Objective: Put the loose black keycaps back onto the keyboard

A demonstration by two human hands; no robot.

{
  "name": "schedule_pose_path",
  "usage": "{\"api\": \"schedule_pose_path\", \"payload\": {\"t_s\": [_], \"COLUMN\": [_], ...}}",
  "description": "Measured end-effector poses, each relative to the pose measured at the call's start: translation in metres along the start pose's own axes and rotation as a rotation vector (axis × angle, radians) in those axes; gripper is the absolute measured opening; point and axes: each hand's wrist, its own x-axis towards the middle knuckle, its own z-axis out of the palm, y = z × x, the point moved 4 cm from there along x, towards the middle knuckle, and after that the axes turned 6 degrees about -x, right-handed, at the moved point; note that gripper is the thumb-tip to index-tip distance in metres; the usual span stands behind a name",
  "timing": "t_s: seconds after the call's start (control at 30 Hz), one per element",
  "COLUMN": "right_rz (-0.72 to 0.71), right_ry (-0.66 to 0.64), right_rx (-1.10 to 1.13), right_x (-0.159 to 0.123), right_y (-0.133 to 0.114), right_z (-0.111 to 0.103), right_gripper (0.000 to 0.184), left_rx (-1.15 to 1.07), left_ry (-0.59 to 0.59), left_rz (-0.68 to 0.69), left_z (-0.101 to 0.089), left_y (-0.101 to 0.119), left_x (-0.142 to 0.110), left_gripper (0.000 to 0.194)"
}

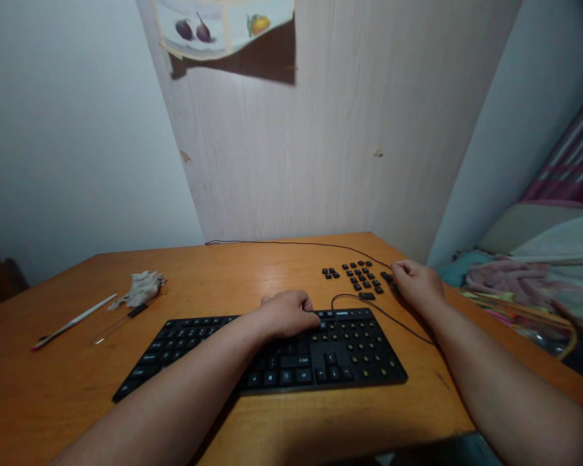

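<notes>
"Two hands, well apart?"
"Yes. Left hand (287, 315) curls on the keyboard (298, 377); I can't tell whether its fingers pinch anything."
"And the right?"
"Right hand (415, 282) is curled too, its grip unclear, on the counter (262, 265) beside the loose keys (366, 285)."
"What's left of both?"
"A crumpled cloth (144, 288) and, farther left, a white stick (85, 316)."

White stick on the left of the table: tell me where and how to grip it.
Pinch the white stick around mid-shaft, coming from above with the left hand, fingertips across its long sides; it looks slim and straight, lying flat on the table.
</notes>
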Motion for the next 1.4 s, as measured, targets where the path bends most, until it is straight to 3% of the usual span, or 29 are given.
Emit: {"api": "schedule_pose_path", "payload": {"t_s": [0.33, 0.63, 0.9, 1.4], "right_rz": [0.014, 0.021, -0.004, 0.002], "right_ry": [-0.003, -0.02, 0.002, 0.0], "right_rx": [-0.001, -0.01, -0.013, -0.013], "right_x": [-0.001, 0.001, 0.0, -0.002], "right_y": [-0.004, -0.004, -0.004, -0.006], "right_z": [-0.003, -0.001, -0.002, -0.005], "right_gripper": [0.034, 0.035, 0.035, 0.034], "left_rx": [-0.119, -0.26, -0.117, -0.092], "left_ry": [-0.106, -0.191, -0.141, -0.154], "left_rz": [-0.034, -0.08, -0.009, -0.018], "left_z": [0.008, 0.011, 0.012, 0.012], "left_y": [-0.004, -0.004, -0.003, 0.007], "left_x": [0.022, 0.025, 0.029, 0.023], "left_gripper": [0.031, 0.032, 0.054, 0.04]}}
